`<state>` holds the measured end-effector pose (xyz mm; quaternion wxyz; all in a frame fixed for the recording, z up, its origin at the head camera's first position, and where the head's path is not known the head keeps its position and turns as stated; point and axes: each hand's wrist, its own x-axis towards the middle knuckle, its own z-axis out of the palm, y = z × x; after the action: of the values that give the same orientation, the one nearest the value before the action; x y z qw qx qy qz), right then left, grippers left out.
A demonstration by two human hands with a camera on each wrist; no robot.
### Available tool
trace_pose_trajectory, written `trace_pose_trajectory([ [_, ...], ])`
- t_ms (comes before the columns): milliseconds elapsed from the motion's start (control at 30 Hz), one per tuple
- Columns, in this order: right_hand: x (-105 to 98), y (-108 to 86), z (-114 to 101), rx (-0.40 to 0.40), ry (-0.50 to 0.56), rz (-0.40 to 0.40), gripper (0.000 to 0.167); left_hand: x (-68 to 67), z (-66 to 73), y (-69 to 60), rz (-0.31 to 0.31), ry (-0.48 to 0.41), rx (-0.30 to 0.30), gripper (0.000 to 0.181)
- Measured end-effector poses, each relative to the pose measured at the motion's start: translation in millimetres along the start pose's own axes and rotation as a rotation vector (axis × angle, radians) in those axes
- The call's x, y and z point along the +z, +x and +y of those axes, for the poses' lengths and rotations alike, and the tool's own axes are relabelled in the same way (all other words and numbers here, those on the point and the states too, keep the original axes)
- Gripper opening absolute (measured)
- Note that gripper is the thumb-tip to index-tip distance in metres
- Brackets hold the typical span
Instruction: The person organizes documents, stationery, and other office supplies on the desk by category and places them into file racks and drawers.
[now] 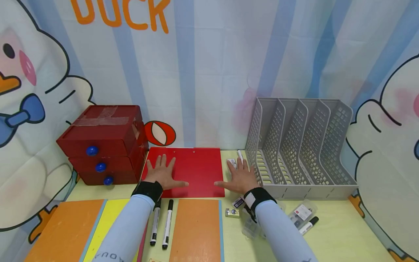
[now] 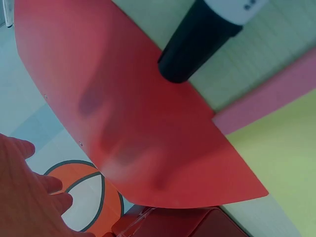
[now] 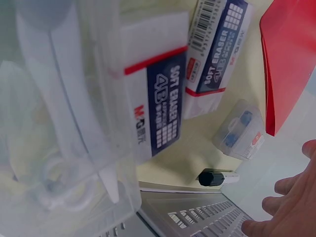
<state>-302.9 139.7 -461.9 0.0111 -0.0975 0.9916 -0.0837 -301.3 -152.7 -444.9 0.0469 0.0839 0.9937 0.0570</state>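
- Head camera looked forward and down, from farther away.
- Wrist cameras looked tilted, from quite near.
- All shared the red folder (image 1: 198, 167), near the head frame's middle.

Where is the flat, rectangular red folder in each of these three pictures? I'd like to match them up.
Head: the flat, rectangular red folder lies a little below and left of centre.
Left wrist: it fills much of the picture, from the upper left down past the middle.
Right wrist: only part shows, in the upper right corner.
Shared landmark: the pale yellow tabletop, in all three.
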Motion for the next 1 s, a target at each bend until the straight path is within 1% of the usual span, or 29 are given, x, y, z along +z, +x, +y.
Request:
trace_pose_trajectory([
  [333,-3.8,-2.4,-0.2,-0.015,-0.010,0.019,0.100,-2.8,-0.6,-1.3,-0.001,-0.020,0.003,0.109],
  [500,-5.3,-1.9,1.7,-0.036,-0.013,0.051,0.098,-5.9,-2.5,-3.3,-0.004,-0.049,0.000,0.110],
  [633,-6.4,-1.0,2.7,-0.037,-0.005,0.059,0.097,-7.2,-5.2,-3.1,0.003,-0.080,-0.002,0.110],
  [833,-6.6,-0.4,-0.9,-0.037,-0.017,0.058,0.093,-2.1,-12.7,0.3,0.009,-0.121,-0.035,0.109],
  [1000,-9.4,-2.0,-9.9,-0.009,0.044,0.010,0.090,3.1,-18.4,-0.5,0.033,-0.118,-0.083,0.103],
])
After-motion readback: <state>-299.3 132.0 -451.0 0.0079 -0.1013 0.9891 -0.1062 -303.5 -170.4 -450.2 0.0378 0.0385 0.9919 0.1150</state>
